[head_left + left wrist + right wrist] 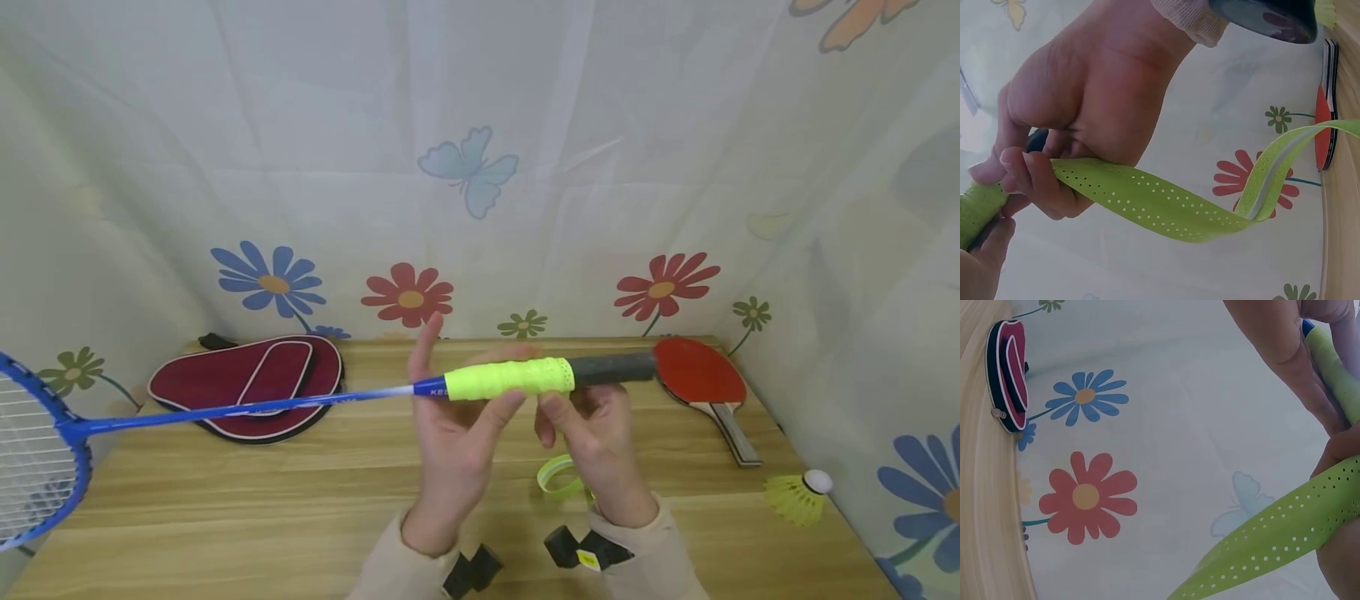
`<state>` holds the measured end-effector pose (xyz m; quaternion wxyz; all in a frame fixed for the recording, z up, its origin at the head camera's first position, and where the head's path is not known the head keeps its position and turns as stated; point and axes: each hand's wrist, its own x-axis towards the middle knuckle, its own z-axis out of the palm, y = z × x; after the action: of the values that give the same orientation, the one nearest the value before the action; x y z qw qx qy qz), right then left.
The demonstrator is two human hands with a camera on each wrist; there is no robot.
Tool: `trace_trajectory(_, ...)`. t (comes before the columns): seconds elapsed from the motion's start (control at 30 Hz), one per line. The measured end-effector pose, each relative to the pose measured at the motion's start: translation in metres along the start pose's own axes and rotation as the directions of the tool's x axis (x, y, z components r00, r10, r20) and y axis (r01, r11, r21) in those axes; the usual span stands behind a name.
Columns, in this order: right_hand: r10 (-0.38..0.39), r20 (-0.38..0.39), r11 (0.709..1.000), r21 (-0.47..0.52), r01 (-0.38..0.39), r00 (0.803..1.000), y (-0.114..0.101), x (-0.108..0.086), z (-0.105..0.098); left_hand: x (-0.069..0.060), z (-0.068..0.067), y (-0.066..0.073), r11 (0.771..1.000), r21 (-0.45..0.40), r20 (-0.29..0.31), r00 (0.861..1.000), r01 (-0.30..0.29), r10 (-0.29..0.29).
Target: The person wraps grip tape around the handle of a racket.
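Head view, and the eye goes straight to the blue badminton racket (285, 406), held up across the frame from the left edge to right of centre. Bright yellow-green perforated tape (513, 378) is wound around the upper part of its handle; the bare black end (613, 367) juts out to the right, in front of the edge of a red table-tennis paddle (701, 371). The left hand (453, 454) grips the wrapped part, thumb on the near side and one finger pointing up. Just beside it, the right hand (600, 437) pinches the tape between thumb and fingers, under the black end. From the left wrist I can see the loose length trailing out of those fingers toward the right edge, twisting as it goes. Below, the tabletop (300, 500) carries a dark red case (217, 375) at left, partly behind the racket's shaft, the paddle at right, and a yellow shuttlecock (798, 498) at lower right, tipped on its side. A pale cloth (337, 208) printed with flowers and butterflies hangs behind everything.
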<state>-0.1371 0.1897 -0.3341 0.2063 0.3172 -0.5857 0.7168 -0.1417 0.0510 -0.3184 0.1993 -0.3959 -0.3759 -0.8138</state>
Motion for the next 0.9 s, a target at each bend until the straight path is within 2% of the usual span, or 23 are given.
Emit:
trace_trajectory(0.2,0.017,0.054,0.996,-0.085,-0.012,0.998,0.0017,0.0004,-0.0047,-0.0010,0.0001,0.0021,0.998,0.049,-0.024,0.999,0.028,-0.026)
trace_trajectory(0.4,0.035,0.005,0.993,-0.109,-0.034,0.999,0.0020,0.0019,-0.0057,-0.0031,0.0008,0.0040,0.989,0.115,-0.101,0.992,0.089,-0.078)
trace_trajectory(0.57,0.017,-0.031,1.000,-0.022,-0.018,0.999,0.0032,0.0031,-0.0044,-0.0040,0.0002,0.0032,0.988,0.124,-0.135,0.988,0.094,-0.077)
trace_trajectory(0.77,-0.078,0.016,0.985,0.156,0.074,0.997,0.0064,0.0063,-0.0044,-0.0051,0.0013,0.0022,0.986,0.113,-0.177,0.979,0.119,-0.098)
trace_trajectory(0.9,-0.114,0.013,0.980,0.166,0.110,0.993,0.0072,0.0064,-0.0049,-0.0065,0.0024,0.0020,0.981,0.121,-0.197,0.972,0.153,-0.127)
